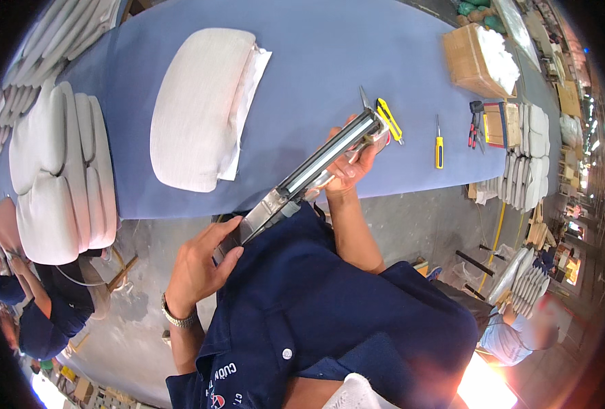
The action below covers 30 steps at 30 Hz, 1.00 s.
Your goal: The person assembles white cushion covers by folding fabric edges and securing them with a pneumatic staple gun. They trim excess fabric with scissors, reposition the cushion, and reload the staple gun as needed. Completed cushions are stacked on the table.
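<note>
Over the table's near edge I hold a metal staple gun (326, 156) slantwise, its long channel facing up with a pale strip inside. My right hand (351, 163) is wrapped round its upper body, fingers partly hidden behind it. My left hand (203, 262) grips the lower silver end between thumb and fingers. A yellow box cutter (389, 121) lies on the table just past my right hand. Farther left rests a light grey upholstered cushion (197, 112) with white material showing along its right side.
The blue-covered table (302, 54) carries stacked grey cushions (64, 177) at left. To the right lie a yellow screwdriver (439, 151), red-handled pliers (473, 129) and a cardboard box (467, 61) with white stuffing. Co-workers (53, 307) are at left and lower right.
</note>
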{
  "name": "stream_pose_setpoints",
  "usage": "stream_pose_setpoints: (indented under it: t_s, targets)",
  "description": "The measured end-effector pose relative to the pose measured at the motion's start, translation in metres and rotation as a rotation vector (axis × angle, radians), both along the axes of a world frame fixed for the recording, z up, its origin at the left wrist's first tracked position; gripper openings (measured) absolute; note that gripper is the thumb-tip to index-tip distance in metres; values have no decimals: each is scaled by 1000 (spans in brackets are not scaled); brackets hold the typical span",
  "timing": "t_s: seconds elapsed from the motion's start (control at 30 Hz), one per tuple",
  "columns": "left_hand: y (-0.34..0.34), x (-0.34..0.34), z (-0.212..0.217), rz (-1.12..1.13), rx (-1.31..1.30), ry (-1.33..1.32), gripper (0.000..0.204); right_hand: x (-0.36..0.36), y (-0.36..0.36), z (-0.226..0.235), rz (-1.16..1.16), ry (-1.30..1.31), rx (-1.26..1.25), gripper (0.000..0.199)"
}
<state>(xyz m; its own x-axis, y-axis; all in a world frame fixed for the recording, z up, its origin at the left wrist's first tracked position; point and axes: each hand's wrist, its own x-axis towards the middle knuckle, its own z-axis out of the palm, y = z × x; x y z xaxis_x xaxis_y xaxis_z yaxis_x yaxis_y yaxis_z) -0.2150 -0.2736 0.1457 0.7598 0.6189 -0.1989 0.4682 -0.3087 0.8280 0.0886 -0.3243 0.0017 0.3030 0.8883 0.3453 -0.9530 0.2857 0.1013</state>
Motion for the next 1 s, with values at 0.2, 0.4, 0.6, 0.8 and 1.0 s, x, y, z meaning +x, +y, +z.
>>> stream_pose_setpoints:
  t_s: [0.2, 0.4, 0.6, 0.8, 1.0]
  targets:
    - [3, 5, -38, 54, -147, -28, 41, 9, -40, -25, -63, -13, -364, 49]
    - [31, 65, -148, 219, -203, 69, 32, 55, -26, -66, -261, -20, -1314, 28]
    - [0, 31, -161, 210, -567, 65, 31, 17, -90, -72, -275, 52, -1263, 27]
    - [14, 30, -155, 141, -615, -28, 34, 2, -109, -75, -349, 116, -1101, 33]
    - [69, 127, -191, 13, 183, 55, 35, 6, -110, -67, -329, 69, -516, 44]
